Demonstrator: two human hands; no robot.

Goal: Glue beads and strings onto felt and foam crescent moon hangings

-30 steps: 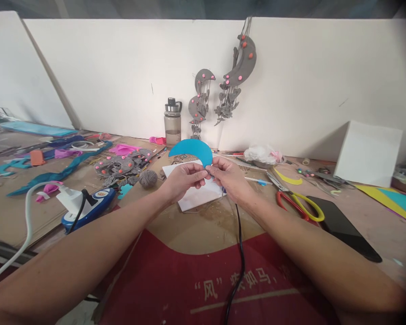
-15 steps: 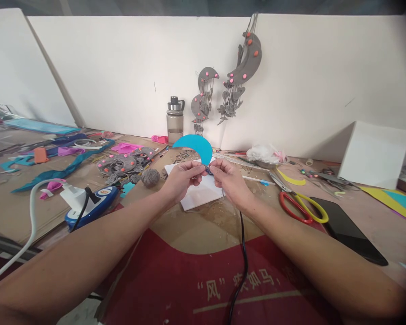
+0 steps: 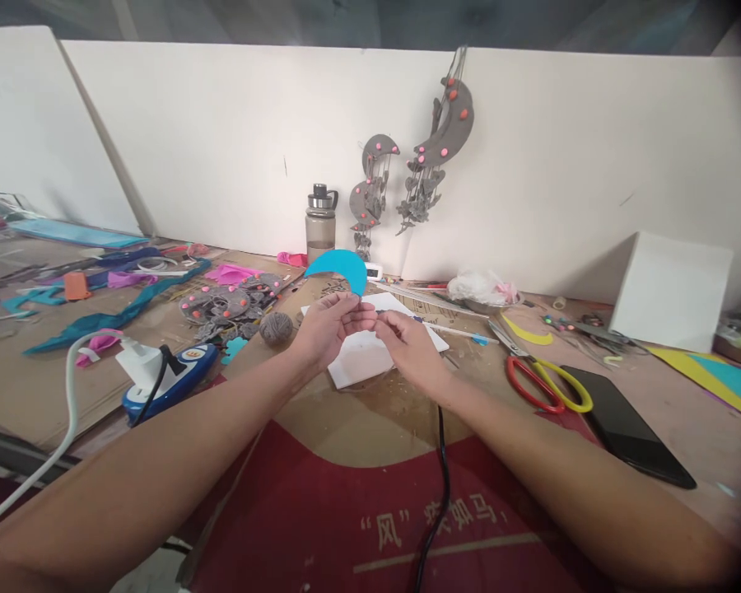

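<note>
Near the centre of the frame, my left hand (image 3: 327, 329) pinches the lower tip of a flat, smooth blue crescent (image 3: 338, 268) between thumb and fingers, so the shape curves up and to the left above my knuckles. My right hand (image 3: 407, 346) meets it fingertip to fingertip, fingers curled in; whatever small thing it grips is hidden behind them and I cannot make it out. Beneath both hands lies a white rectangular sheet (image 3: 370, 354) on a scuffed brown table (image 3: 346, 420). A black cord (image 3: 440, 486) runs down from under my right wrist. To the left sits a fuzzy grey yarn ball (image 3: 276, 327); to the right, scissors (image 3: 547, 383) with one red and one yellow handle, and a glossy black phone (image 3: 623, 424). At centre top, grey crescent ornaments (image 3: 441, 132) dotted pink hang on the white wall.
</note>
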